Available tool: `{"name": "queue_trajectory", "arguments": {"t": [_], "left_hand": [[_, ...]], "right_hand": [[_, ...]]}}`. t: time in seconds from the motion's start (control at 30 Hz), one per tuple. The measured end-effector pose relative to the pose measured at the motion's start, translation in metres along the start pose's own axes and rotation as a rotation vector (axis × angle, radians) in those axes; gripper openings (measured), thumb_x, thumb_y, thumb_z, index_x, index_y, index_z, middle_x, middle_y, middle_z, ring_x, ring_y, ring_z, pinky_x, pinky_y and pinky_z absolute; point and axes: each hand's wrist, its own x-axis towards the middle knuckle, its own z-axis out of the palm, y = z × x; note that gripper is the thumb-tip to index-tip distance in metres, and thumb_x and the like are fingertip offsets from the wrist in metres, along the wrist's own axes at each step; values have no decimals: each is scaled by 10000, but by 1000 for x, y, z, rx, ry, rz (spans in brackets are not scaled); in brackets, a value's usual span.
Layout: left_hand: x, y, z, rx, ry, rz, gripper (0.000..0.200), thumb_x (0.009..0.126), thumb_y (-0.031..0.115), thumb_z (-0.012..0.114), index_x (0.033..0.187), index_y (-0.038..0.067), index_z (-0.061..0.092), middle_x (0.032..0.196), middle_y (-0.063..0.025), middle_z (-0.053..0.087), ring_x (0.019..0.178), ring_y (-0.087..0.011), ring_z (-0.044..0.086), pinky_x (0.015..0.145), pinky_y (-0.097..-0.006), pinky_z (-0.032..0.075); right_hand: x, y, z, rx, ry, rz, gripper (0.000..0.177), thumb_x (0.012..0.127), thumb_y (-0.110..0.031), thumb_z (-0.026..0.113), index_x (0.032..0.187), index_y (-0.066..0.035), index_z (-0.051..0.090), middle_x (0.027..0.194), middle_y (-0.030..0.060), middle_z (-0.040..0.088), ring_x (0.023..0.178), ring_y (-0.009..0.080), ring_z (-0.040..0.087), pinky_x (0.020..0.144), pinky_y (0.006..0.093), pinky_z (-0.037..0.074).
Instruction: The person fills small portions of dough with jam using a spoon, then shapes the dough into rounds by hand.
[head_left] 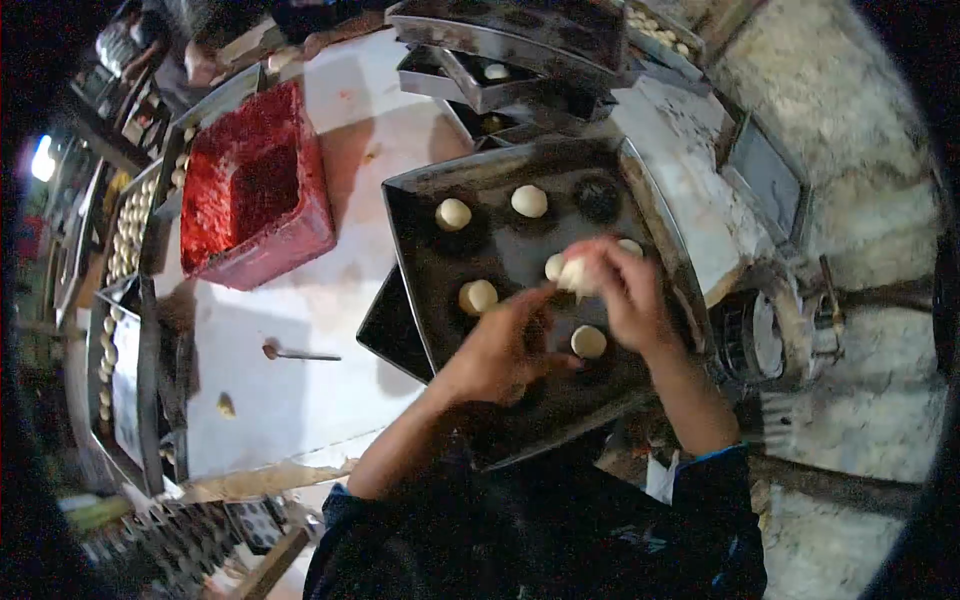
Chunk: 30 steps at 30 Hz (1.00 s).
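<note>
A dark metal tray [520, 245] lies in front of me with several pale dough balls in it, among them one at the top [529, 201], one at the upper left [453, 214] and one low down [588, 342]. My right hand [625, 290] is over the tray's right half, its fingers closed round a piece of pale dough [577, 275]. Over the lower left of the tray is my left hand [500, 345], fingers curved and apart, with nothing visible in it. Its index finger reaches close to the dough in my right hand.
A red tub [318, 215] with red stuff inside stands left on the white table [260, 420], near a small spoon [300, 354]. Stacked metal tins [500, 90] are at the back. Trays of dough balls [128, 230] line the far left. Other people's arms show at upper left.
</note>
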Motion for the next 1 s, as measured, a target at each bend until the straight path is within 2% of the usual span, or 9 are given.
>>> {"name": "queue_trajectory", "arguments": {"t": [0.13, 0.2, 0.33, 0.43, 0.5, 0.73, 0.8, 0.83, 1.0], "left_hand": [[-27, -7, -50, 178, 409, 183, 580, 733, 41, 801, 1240, 25, 520, 1025, -62, 578, 753, -82, 505, 668, -245, 463], [-59, -5, -73, -210, 530, 117, 585, 772, -58, 731, 1288, 70, 486, 884, 33, 424, 771, -52, 448, 707, -179, 398], [-154, -42, -143, -34, 1013, 109, 390, 832, -41, 679, 1179, 56, 530, 809, 46, 419, 714, -32, 421, 659, -162, 371], [-239, -90, -194, 25, 1289, -12, 270, 868, -25, 652, 1105, 49, 548, 731, 61, 388, 688, -30, 376, 625, -174, 329], [-285, -121, -224, 89, 1445, -40, 214, 877, -1, 655, 1061, 46, 556, 709, 62, 386, 665, -36, 359, 598, -189, 303], [-334, -200, -302, 367, 1253, 5, 213, 816, -51, 623, 1015, 10, 576, 822, -36, 569, 733, -95, 523, 694, -210, 439], [-328, -196, -300, -200, 1228, -260, 234, 825, 95, 658, 1040, 52, 579, 844, -50, 608, 743, -176, 585, 680, -303, 496], [-336, -238, -297, -489, 1178, 6, 266, 808, 214, 662, 1010, 62, 582, 861, -68, 631, 776, -242, 609, 666, -374, 504], [-337, -238, -301, -91, 1082, -97, 244, 827, 246, 676, 976, 68, 601, 887, -95, 629, 781, -254, 599, 713, -396, 489]], "right_hand": [[76, 83, -33, -370, 243, 89, 412, 963, -351, 551, 1143, 18, 594, 1112, 171, 639, 1038, 276, 610, 928, 351, 456], [81, 148, -39, -867, -19, -12, 529, 948, -378, 572, 1294, 14, 497, 1314, 221, 522, 1225, 333, 503, 1034, 393, 391], [74, 131, -25, -935, -250, 110, 680, 955, -365, 550, 1458, -1, 274, 1534, 210, 232, 1423, 364, 214, 1160, 417, 195], [89, 122, -30, -974, -251, 209, 629, 962, -394, 530, 1484, -132, 297, 1548, 190, 205, 1434, 353, 185, 1165, 452, 160], [97, 70, 4, -1209, -1, -159, 530, 935, -314, 564, 1401, -107, 417, 1449, 223, 339, 1351, 399, 309, 1128, 460, 245], [100, -122, 248, -538, -354, -726, 224, 695, -30, 624, 915, -10, 658, 881, 128, 633, 873, 292, 622, 759, 394, 516], [104, -146, 304, -547, -483, -721, 208, 669, -20, 637, 877, -17, 645, 842, 115, 615, 823, 294, 615, 715, 403, 511], [105, -149, 325, -513, -557, -716, 164, 685, -26, 651, 848, -17, 640, 819, 112, 604, 803, 294, 612, 696, 403, 509], [142, -154, 398, -269, -388, -468, 85, 761, -96, 698, 808, -31, 670, 830, 109, 588, 814, 279, 606, 705, 363, 502]]}}
